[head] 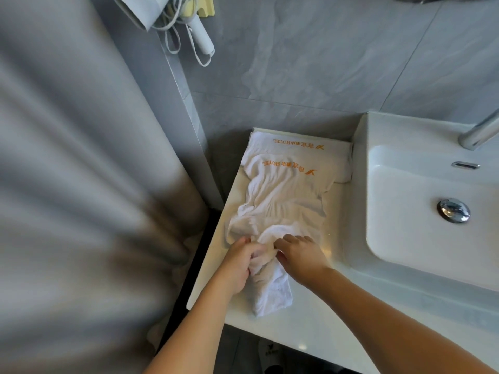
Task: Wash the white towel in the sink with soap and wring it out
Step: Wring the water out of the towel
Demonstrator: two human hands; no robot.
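Note:
A white towel [280,201] with orange hotel lettering lies crumpled along the white counter [310,327] left of the sink [405,238]. Its near end is bunched between my hands. My left hand [240,263] grips the bunched cloth from the left with curled fingers. My right hand [299,255] grips the same bunch from the right, fingers curled into the folds. The sink basin is dry-looking, with a chrome drain plug [453,210]. No soap is in view.
A second folded white towel [297,144] with the same lettering lies at the back of the counter. A chrome tap [478,134] stands at the sink's far right. A grey curtain [81,184] fills the left side. A hair dryer [167,20] hangs on the tiled wall.

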